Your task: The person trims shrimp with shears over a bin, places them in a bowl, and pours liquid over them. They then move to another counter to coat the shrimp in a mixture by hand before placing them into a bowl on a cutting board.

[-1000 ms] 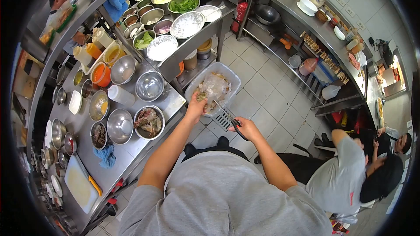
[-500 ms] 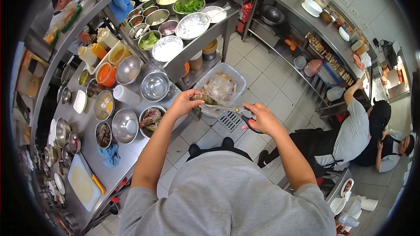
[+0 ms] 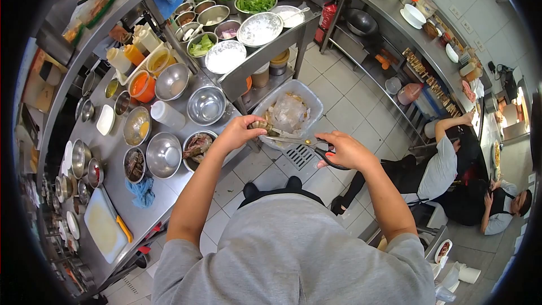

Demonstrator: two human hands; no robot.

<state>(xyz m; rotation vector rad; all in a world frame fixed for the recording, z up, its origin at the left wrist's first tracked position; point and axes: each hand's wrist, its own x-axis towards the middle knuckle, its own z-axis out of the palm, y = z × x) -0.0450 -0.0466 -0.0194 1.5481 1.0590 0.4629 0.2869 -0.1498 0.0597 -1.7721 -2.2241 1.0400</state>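
Note:
My left hand (image 3: 243,133) is closed, pinching a greyish-green prawn (image 3: 263,126) between thumb and fingers. My right hand (image 3: 347,151) grips the black handles of a pair of scissors (image 3: 306,142). Their metal blades point left and reach the prawn; whether they are cutting into its shell is too small to tell. Below both hands stands a pale plastic bin (image 3: 316,108) with a clear plastic bag (image 3: 288,114) and scraps in it. Left of my left forearm, a steel bowl (image 3: 191,167) on the counter edge holds more prawns (image 3: 199,146).
On the steel counter (image 3: 164,195) stand several metal bowls, a white squeeze bottle (image 3: 167,114), a blue cloth (image 3: 141,192) and a cutting board (image 3: 105,229) with an orange-handled knife (image 3: 124,229). Co-workers (image 3: 432,175) stand at the right. A floor drain (image 3: 300,157) lies beneath my hands.
The view has shifted slightly, so the counter items sit a little further right. The scissors have turned a little in my right hand. A co-worker on the right has shifted posture.

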